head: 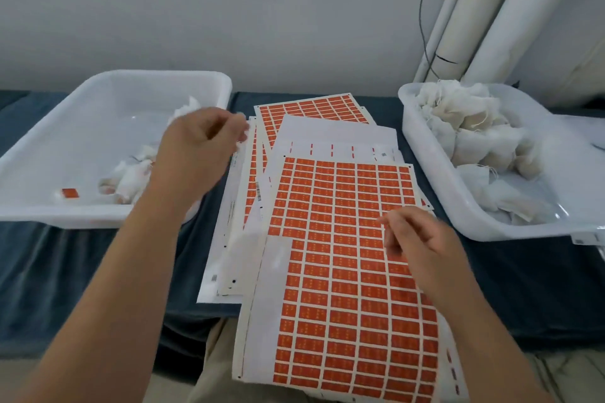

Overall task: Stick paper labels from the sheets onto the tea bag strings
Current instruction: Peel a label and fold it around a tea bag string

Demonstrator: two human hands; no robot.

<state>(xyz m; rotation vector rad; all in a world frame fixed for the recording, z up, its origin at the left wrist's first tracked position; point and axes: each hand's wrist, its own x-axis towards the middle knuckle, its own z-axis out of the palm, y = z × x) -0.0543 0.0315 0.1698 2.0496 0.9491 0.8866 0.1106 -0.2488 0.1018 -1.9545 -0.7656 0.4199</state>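
Sheets of orange paper labels (340, 206) lie fanned out in the middle of the dark blue table. The nearest sheet (347, 330) hangs over the front edge onto my lap. My right hand (415, 239) hovers over this sheet with fingers loosely curled and nothing visible in them. My left hand (203, 144) is raised over the right rim of the left white tray (39, 170), fingers curled, blurred, nothing seen in it. That tray holds a few white tea bags (131, 180), one with an orange label (70, 193). The right white tray (458, 206) holds a pile of unlabelled tea bags (474, 131).
White pipes and a rolled tube (474, 16) stand against the wall at the back right, with a black cable (424, 10) beside them. Used backing sheets (334, 137) lie among the label sheets. The table's front edge runs just before my legs.
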